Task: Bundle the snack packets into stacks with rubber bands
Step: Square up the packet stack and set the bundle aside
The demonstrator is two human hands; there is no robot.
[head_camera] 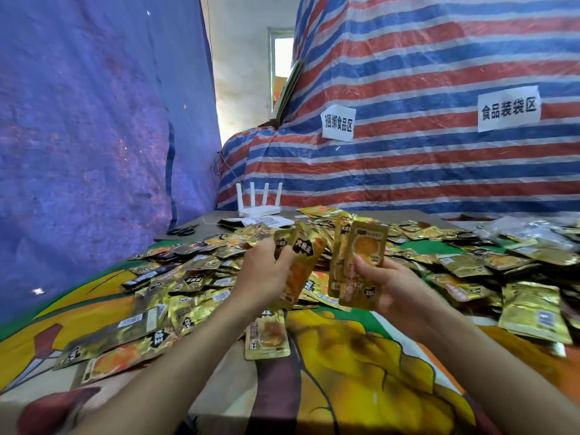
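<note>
1. Head view: two bare hands are held up over a worktop (361, 372) with a bright orange, yellow and green picture cloth on it.
2. The left hand (266, 274) is closed around a few gold snack packets (303, 262). The packets stand up and lean toward 1 o'clock.
3. The right hand (395, 287) is closed around another small stack of packets (361, 265). The thumb lies on the front packet, and the stack stands almost straight up.
4. The two held stacks are near each other but do not touch.
5. One single packet (266, 335) lies flat on the cloth just under the left wrist, at about 6 o'clock from the hands.
6. A big loose pile of packets (188, 277) covers the worktop from 9 o'clock, round behind the hands, to 3 o'clock.
7. A white router (259, 202) with four thin sticks pointing up sits at the far edge, at about 12 o'clock.
8. Black scissors (183, 230) lie at about 10 o'clock, near the far left corner.
9. A blue sheet (94, 120) hangs on the left. A red, white and blue striped sheet (439, 167) hangs on the right, with two white paper signs (338, 123) stuck on it.
10. I cannot see any rubber bands clearly.
</note>
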